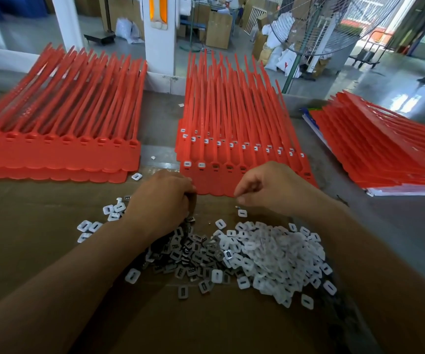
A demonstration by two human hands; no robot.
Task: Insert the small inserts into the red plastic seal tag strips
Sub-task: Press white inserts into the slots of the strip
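A stack of red seal tag strips (231, 139) lies in the middle of the bench; its front strip carries two white inserts at the left, and further sockets look dark. My left hand (162, 200) hangs, fingers curled down, over the dark metal inserts (191, 254); what its fingertips hold is hidden. My right hand (265, 187) hovers at the front strip's near edge with fingers curled, and whether it pinches anything cannot be seen. A heap of white plastic inserts (277, 256) lies to the right of the dark ones.
Another red strip stack (60, 139) with bare sockets lies at the left, and a third (385, 149) lies at the right on white sheets. Loose white inserts (88, 227) are scattered on the brown cardboard (40, 238). A fan and boxes stand behind the bench.
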